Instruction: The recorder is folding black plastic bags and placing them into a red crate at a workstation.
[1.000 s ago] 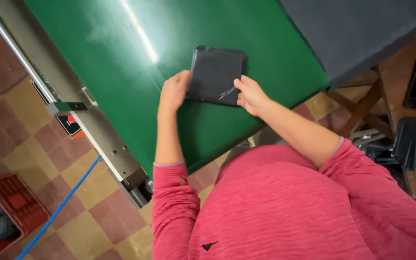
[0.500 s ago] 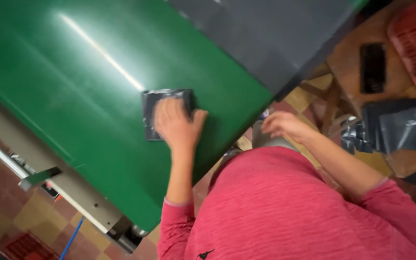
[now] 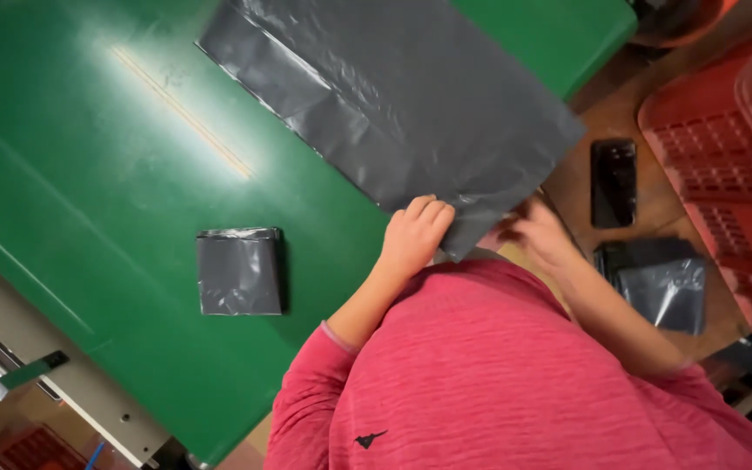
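Now that the folded bag (image 3: 239,271) is lying alone at left on the table (image 3: 71,174), both hands are grabbing a fresh flat sheet (image 3: 393,96): left hand (image 3: 415,235) fingers pressed together on its near corner, right hand (image 3: 537,233) too blurry to tell.

Folded grey packet (image 3: 239,271) on green table (image 3: 63,200); phone (image 3: 614,183); red crate (image 3: 724,174).

A green table (image 3: 71,200) with a glossy top carries two things. A large grey plastic sheet (image 3: 393,104) lies spread flat toward its far right corner, one corner hanging over the near edge. A small folded grey plastic packet (image 3: 238,271) lies squarely on the top closer to the near edge, well apart from the sheet.
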